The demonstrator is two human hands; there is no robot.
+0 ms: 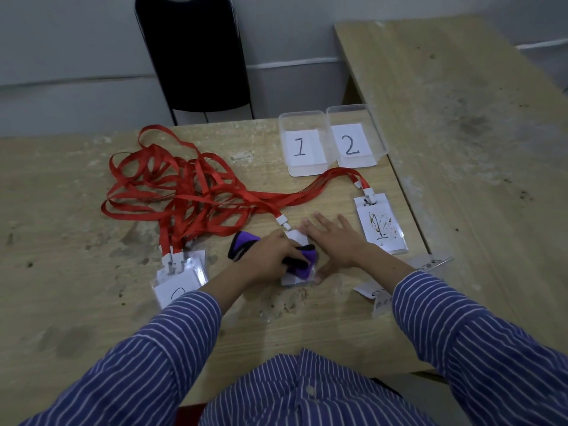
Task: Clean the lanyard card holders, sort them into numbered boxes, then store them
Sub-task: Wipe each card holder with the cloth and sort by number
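Observation:
A clear card holder (297,238) lies on the table in front of me, mostly covered by my hands. My left hand (270,255) grips a purple and black cloth (242,245) and presses it onto that holder. My right hand (333,241) lies flat with spread fingers on the holder's right side. A scribbled-on card holder (381,226) lies to the right. A stack of card holders (179,276) lies to the left. Red lanyards (184,186) tangle behind them. Two clear boxes, labelled 1 (302,146) and 2 (353,139), stand at the back right.
A black chair (193,53) stands behind the wooden table (61,226). A second wooden table (461,118) adjoins on the right. Paper slips and a clear lid (378,293) lie near the right edge by my right forearm.

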